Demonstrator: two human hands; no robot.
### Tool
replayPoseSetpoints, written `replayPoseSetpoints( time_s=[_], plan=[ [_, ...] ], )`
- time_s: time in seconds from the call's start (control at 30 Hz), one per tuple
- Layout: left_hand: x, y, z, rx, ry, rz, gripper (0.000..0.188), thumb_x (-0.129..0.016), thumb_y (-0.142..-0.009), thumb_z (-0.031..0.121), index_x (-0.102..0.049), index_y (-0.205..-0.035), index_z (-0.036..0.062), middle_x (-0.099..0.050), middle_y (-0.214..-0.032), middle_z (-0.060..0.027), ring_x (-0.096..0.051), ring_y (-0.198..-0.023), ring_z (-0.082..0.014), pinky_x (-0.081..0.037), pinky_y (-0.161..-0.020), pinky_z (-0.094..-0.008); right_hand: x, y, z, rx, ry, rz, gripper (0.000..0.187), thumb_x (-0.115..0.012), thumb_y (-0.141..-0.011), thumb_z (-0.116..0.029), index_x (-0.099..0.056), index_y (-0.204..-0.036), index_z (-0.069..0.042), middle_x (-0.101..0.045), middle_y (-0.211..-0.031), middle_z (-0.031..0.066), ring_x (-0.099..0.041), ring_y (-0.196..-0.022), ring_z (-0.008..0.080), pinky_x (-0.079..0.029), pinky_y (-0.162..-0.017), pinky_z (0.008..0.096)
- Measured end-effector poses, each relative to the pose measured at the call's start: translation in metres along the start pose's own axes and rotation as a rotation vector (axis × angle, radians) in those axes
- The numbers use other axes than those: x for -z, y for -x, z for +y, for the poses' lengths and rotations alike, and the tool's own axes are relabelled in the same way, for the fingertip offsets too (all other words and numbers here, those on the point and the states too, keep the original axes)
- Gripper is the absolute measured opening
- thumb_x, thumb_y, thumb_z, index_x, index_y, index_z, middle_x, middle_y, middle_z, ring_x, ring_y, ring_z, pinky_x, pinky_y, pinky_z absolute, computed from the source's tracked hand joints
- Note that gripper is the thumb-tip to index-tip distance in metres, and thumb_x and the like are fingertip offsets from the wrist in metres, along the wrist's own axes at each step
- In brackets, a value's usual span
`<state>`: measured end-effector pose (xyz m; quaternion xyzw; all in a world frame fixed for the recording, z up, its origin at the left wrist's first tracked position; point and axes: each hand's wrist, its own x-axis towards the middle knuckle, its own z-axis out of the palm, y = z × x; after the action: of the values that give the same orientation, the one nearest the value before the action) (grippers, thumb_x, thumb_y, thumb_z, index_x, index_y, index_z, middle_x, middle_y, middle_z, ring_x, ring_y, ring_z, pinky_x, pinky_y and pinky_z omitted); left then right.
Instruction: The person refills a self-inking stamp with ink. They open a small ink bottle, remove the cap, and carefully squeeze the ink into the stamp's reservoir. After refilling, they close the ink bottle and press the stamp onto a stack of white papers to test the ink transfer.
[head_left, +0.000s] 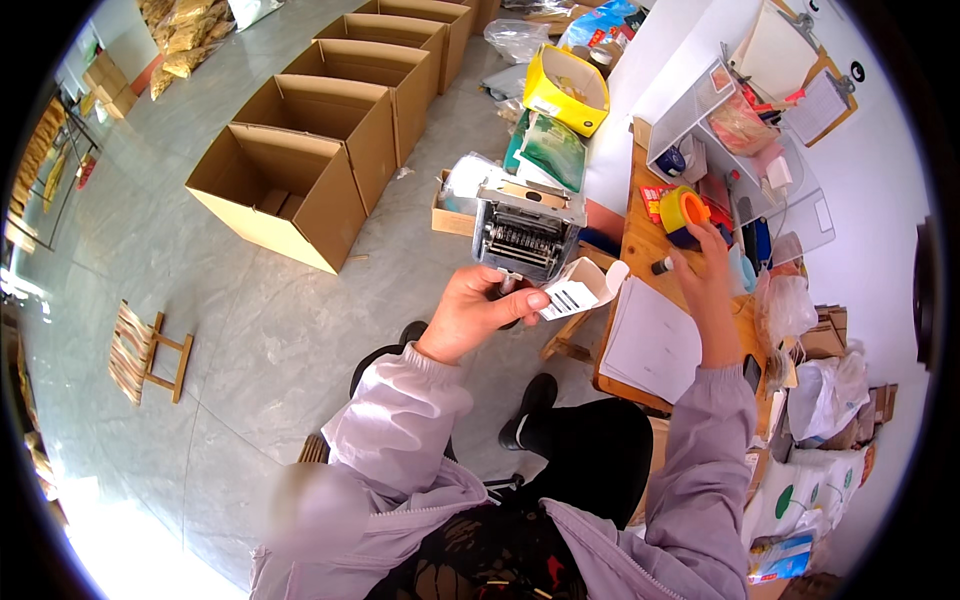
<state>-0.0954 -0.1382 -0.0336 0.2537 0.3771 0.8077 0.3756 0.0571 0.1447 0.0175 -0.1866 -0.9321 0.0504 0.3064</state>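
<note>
My left hand (475, 312) is closed, at the middle of the view. It grips the handle of a grey metal device (525, 235) with a row of dark ridged rollers. Its thumb presses a small white carton (578, 292) whose end flap stands up. My right hand (708, 275) is over the wooden table at the right, thumb and fingers apart. Beside the thumb tip is a small dark cylinder (661, 266) with a pale end; I cannot tell whether they touch. A roll of yellow-orange tape (682, 210) is just beyond the fingers.
White paper sheets (650, 340) lie on the wooden table's near part. A grey desk organiser (690, 135) stands at its far end against the wall. Open cardboard boxes (275, 195) line the floor at the left, beyond a folding stool (145, 355). A yellow bin (565, 88) stands farther back.
</note>
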Motion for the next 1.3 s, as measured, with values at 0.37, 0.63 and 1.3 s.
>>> replayPoseSetpoints(
  time_s=[0.37, 0.63, 1.3],
  plan=[
    [-0.005, 0.000, -0.003, -0.045, -0.040, 0.085, 0.013, -0.068, -0.084, 0.004, -0.066, -0.097, 0.0008, -0.066, -0.084, -0.0040, -0.059, -0.070, -0.0094, -0.047, -0.062, -0.0223, -0.009, 0.032, -0.166, -0.329, -1.271, -0.242, 0.041, -0.064, -0.085, -0.004, -0.049, -0.122, 0.005, -0.060, -0.116, 0.0129, -0.059, -0.106, 0.0181, -0.044, -0.094, 0.0325],
    [-0.005, -0.004, -0.008, -0.115, -0.113, 0.077, 0.014, -0.062, -0.089, 0.014, -0.067, -0.093, 0.0008, -0.068, -0.095, -0.0085, -0.058, -0.069, -0.0080, -0.045, -0.060, -0.0215, -0.009, 0.055, -0.133, -0.463, -1.114, 0.057, 0.030, -0.063, -0.087, -0.009, -0.056, -0.114, 0.003, -0.064, -0.097, 0.0062, -0.058, -0.084, 0.0101, -0.048, -0.076, 0.0254],
    [-0.002, -0.007, -0.013, -0.035, -0.093, 0.097, 0.017, -0.060, -0.091, 0.018, -0.061, -0.083, 0.0039, -0.066, -0.081, -0.0062, -0.057, -0.064, -0.0099, -0.045, -0.062, -0.0232, -0.015, 0.071, 0.010, -0.233, 0.135, 0.134, 0.044, -0.068, -0.078, -0.029, -0.061, -0.109, 0.002, -0.063, -0.107, 0.0194, -0.058, -0.101, 0.0320, -0.039, -0.092, 0.0445]
  ],
)
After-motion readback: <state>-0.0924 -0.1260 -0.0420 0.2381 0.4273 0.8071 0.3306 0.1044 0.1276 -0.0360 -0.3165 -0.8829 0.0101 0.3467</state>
